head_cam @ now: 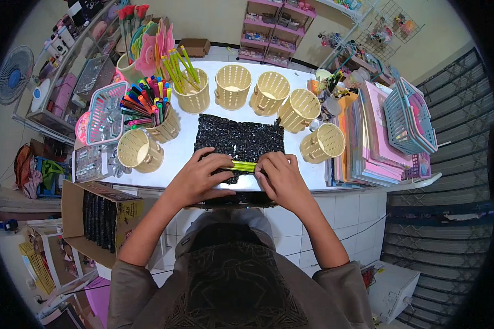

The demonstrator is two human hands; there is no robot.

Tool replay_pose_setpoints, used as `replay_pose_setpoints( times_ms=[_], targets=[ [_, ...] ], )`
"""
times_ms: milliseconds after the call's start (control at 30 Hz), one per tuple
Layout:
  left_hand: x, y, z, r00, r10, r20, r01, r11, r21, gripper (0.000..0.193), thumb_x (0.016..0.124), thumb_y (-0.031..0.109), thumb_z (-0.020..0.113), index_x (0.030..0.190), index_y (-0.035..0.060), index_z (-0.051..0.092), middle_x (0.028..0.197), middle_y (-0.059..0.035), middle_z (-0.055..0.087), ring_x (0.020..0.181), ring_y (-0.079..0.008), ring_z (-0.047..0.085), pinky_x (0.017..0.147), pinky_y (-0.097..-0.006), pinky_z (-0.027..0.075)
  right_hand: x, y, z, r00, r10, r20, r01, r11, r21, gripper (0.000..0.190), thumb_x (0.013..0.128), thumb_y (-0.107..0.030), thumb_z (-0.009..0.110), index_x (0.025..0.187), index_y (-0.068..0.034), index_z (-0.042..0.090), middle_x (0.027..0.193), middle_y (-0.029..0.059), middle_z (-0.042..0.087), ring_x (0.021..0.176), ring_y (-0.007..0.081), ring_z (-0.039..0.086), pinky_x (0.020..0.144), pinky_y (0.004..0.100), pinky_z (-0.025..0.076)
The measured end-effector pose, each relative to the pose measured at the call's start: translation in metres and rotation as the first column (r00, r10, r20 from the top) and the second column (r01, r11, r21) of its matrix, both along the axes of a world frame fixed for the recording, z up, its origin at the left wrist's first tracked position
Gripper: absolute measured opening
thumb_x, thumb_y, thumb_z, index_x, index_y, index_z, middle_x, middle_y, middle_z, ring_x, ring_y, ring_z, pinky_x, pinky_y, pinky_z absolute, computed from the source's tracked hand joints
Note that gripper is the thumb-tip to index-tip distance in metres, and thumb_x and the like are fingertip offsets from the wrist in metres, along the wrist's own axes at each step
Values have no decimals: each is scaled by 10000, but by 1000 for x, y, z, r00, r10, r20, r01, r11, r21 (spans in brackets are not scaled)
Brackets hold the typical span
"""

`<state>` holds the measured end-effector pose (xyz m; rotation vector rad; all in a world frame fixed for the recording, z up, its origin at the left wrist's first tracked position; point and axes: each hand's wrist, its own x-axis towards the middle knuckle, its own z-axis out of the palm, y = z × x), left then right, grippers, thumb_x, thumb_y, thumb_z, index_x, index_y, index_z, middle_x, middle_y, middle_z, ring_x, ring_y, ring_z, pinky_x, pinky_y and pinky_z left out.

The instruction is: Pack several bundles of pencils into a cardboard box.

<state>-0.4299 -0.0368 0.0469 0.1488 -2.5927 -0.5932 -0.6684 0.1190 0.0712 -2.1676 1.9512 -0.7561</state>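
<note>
A black bubble-wrap sheet [241, 133] lies on the white table before me, its near end hanging over the front edge. Across its near part lies a bundle of yellow-green pencils [243, 166]. My left hand [206, 174] holds the bundle's left end, its fingers over the top and the thumb nearer to me. The right end is gripped by my right hand [278, 174], with its fingers bent. Both hands also touch the wrap, and my fingers hide the bundle's two ends.
Cream woven baskets [233, 87] stand in an arc; one holds similar pencils [181, 70], another coloured markers [148, 103]. Stacked folders [370, 135] and a blue basket [409, 117] are at right. Below left, an open carton [103, 222] contains black-wrapped packs.
</note>
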Motion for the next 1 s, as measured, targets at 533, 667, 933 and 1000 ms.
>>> replay_pose_setpoints(
  times_ms=[533,667,933,1000],
  targets=[
    [-5,-2,2,994,48,98,-40,996,-86,188,965,249,816,1077,112,754,1276,-21,710,1271,-253,659,1144,-480,455,-6,-8,-3,998,-13,60,12,1000,17,85,1006,-119,710,1056,-68,664,1010,90,645,1029,304,636,956,449,447],
    [1,-7,10,999,-22,43,23,1000,-17,238,890,227,882,1059,118,754,1267,-29,721,1237,-255,679,1103,-476,473,-6,-10,-5,998,-10,61,10,1000,-1,86,998,-110,715,1055,-69,665,999,89,645,1019,306,639,957,449,447],
    [1,0,3,995,7,101,2,996,-91,156,948,205,803,1060,124,729,1288,-28,685,1246,-219,656,1120,-468,451,-8,-11,-3,998,-6,70,4,1000,31,96,991,-99,731,1049,-57,668,1017,88,669,1027,305,653,970,443,452],
    [-1,2,0,996,36,77,-28,995,-95,163,960,200,797,1073,120,710,1273,-26,684,1234,-215,660,1099,-453,461,-8,-12,-2,997,-14,79,10,999,48,105,985,-89,743,1049,-49,671,1036,87,692,1041,302,665,985,436,455]
  ],
)
